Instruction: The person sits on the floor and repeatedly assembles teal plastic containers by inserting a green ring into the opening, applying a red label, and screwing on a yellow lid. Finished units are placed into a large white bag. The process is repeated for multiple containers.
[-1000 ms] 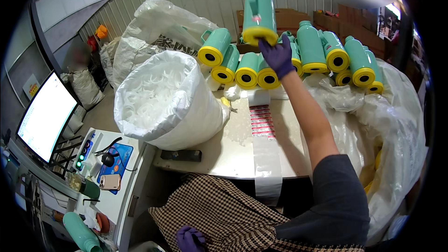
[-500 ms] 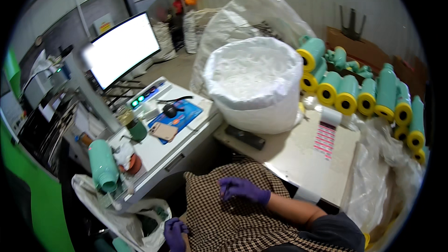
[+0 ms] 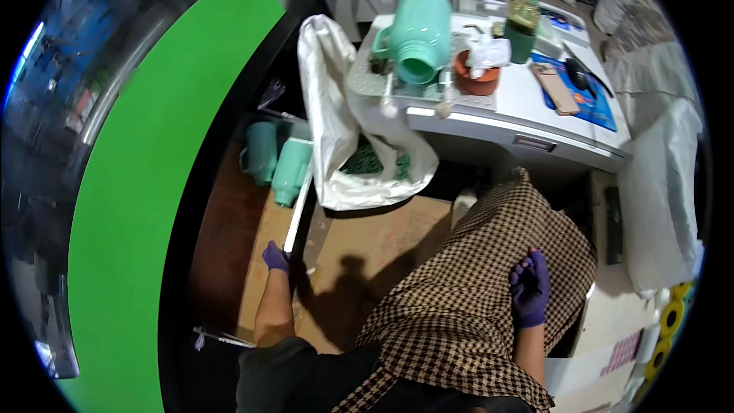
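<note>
My left hand (image 3: 276,255), in a purple glove, reaches out over the low bin to my left, by its white edge strip. Its fingers point forward and seem to hold nothing. Just beyond it lie a mint-green plastic bottle body (image 3: 291,172) and a darker, shadowed green one with a handle (image 3: 261,151); the hand touches neither. My right hand (image 3: 530,287), gloved in purple with bare fingertips, rests above the checked apron (image 3: 459,283) on my lap. Its fingers curl inward, and whatever they may hold is hidden.
A white sack (image 3: 329,107) with green scraps stands ahead. On the white desk (image 3: 527,134) are a mint-green bottle body (image 3: 420,34), a brown pot (image 3: 478,80), a jar of green liquid (image 3: 522,27) and a phone (image 3: 556,88). A green machine panel (image 3: 130,206) curves along the left.
The view has swung left and down. My left hand has moved from beside the white sack out over the low bin. My right hand stays above the apron.
</note>
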Demonstrator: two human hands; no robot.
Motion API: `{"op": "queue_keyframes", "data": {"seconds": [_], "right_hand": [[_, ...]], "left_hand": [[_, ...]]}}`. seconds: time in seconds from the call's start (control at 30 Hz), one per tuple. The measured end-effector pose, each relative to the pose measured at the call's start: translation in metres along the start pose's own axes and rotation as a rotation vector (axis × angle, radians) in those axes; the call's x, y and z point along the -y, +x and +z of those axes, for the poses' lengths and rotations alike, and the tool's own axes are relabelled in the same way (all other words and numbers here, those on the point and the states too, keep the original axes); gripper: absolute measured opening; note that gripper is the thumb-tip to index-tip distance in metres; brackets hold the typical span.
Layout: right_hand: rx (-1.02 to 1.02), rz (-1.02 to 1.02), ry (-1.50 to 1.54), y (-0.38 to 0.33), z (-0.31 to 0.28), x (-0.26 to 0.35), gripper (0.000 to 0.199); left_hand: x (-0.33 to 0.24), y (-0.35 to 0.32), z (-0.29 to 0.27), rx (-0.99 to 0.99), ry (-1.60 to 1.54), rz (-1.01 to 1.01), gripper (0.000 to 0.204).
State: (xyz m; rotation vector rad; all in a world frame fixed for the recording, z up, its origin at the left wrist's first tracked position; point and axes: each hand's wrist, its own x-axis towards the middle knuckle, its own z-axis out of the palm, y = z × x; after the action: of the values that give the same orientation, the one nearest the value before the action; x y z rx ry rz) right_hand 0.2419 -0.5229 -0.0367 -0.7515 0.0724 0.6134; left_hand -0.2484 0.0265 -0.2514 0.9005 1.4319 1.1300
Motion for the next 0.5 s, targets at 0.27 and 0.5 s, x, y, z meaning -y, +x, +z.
{"op": "queue_keyframes", "data": {"seconds": [0.27,0.5], "right_hand": [[-0.108,0.004,-0.122,-0.004,0.002,0.006,0.033],[-0.073,0.03,-0.081,-0.002,-0.02,0.005,0.029]], "left_hand": [[-0.029,-0.002,0.069,0.179,0.311,0.118,0.025],[-0.034,0.048,0.139,0.323,0.427,0.253,0.054]]}}
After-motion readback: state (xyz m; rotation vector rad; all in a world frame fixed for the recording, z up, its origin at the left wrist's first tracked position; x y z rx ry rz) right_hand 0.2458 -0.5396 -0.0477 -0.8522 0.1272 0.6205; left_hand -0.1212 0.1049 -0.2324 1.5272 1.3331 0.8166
